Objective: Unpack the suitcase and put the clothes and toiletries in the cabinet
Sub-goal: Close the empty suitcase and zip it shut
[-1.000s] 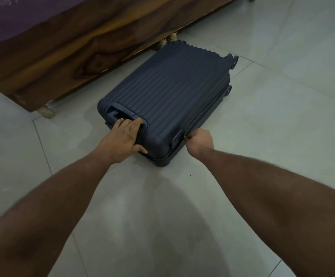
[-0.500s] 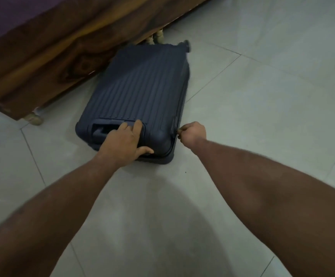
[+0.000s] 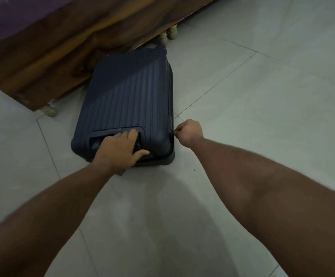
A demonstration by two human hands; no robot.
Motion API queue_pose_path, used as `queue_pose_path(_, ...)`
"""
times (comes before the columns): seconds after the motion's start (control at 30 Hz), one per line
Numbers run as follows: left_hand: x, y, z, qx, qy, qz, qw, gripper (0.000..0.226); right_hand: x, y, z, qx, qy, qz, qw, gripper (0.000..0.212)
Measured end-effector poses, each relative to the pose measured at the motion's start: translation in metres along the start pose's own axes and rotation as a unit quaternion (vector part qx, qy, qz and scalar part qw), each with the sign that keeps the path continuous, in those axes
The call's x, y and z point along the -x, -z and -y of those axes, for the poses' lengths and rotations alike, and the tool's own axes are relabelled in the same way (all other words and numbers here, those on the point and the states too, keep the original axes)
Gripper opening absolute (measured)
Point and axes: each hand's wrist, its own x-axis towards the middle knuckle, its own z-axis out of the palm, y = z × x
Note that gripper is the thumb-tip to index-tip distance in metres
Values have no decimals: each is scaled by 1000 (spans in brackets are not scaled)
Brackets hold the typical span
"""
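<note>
You've got pale floor tiles (image 3: 262,96) filling most of the view, with a wooden bed frame (image 3: 62,56) running across the top left on small turned legs (image 3: 50,110) and a purple cover (image 3: 12,17) on top of it. The navy ribbed suitcase (image 3: 130,96) lies flat on the floor, far end tucked right up against the bed, near end toward you, shell closed as far as I can see. Your left hand (image 3: 118,148) is pressed flat on the near end, fingers together over the recessed handle (image 3: 96,140), thumb hooked round the edge. Your right hand (image 3: 189,132) is curled into a fist at the case's right near corner, pinching something tiny at the seam, looks like the zip pull (image 3: 174,132), but it's too small to be sure.
</note>
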Motion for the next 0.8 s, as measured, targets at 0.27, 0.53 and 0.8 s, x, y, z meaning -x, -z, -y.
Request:
queue_pose_path(0.27,-47,18,-47,-6,46,-32,998,68,6,32,-33,-16,-30,-25,999,9)
queue_pose_path(0.53,-86,21,-79,17,69,-20,997,63,17,30,-45,-57,-69,-36,995,11)
queue_pose_path(0.8,-46,17,-49,-115,20,27,993,50,26,14,-31,-73,-115,-72,988,19)
